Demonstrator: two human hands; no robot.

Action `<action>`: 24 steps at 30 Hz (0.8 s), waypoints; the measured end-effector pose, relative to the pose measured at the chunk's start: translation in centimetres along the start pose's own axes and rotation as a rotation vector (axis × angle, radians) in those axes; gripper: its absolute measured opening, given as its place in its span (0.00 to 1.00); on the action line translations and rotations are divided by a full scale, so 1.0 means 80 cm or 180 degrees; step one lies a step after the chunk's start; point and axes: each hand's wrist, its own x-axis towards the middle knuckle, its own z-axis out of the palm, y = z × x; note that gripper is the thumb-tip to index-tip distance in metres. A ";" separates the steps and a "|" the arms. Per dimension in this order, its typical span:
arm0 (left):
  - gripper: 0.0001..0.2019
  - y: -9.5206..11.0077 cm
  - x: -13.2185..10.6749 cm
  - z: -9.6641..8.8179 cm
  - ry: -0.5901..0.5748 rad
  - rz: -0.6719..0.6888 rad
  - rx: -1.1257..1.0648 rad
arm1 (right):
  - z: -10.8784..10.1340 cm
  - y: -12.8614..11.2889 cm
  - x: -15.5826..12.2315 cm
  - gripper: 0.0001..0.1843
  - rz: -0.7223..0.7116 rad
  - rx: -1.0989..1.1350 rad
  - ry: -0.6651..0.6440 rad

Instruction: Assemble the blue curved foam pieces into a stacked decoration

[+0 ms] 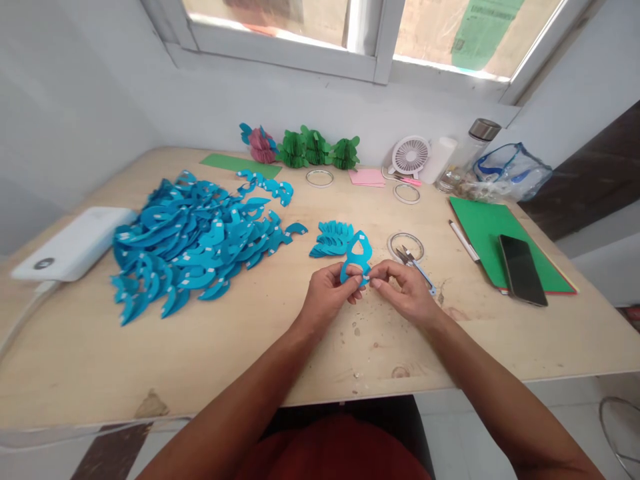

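Note:
My left hand [329,291] pinches a blue paper cutout [364,245] with openings in it, held just above the table. At the cutout's lower right edge, the thumb and fingers of my right hand [404,288] are pinched together beside a small white patch. Whether a scrap sits between those fingertips is too small to tell. Just behind the cutout lies a row of folded blue paper pieces [332,237]. To the left spreads a large heap of blue paper cutouts [195,230], many with small white squares on them.
Scissors [417,267] lie by a tape roll [406,235] near my right hand. A phone [523,270] rests on green sheets [493,230]. Along the wall stand green paper figures [315,147], a small fan [411,156] and a bottle [465,157]. A white power bank [75,241] is far left.

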 end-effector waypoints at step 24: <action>0.03 0.004 -0.003 0.001 0.0197 0.0185 0.0412 | 0.007 0.006 -0.002 0.06 -0.0877 -0.1416 0.0539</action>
